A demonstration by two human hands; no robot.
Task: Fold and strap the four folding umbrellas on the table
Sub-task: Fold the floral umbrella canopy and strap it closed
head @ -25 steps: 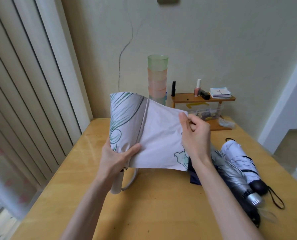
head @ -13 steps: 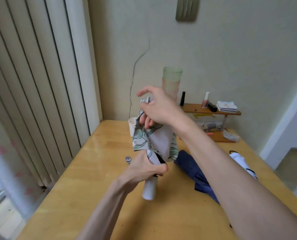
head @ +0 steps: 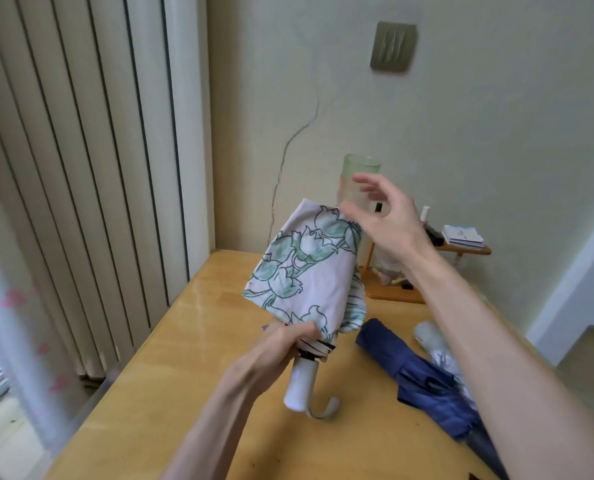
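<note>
Left grip (head: 288,344) clasps the pale green-flowered fabric folding umbrella (head: 306,271) above the wooden counter (head: 184,393); right grip (head: 389,220) hovers spread wide.

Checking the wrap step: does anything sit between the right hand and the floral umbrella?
Nothing visible does. The right hand hangs open beside the top corner of the floral umbrella, which the left hand grips at its lower end. The cup stack stands behind the hand.
</note>
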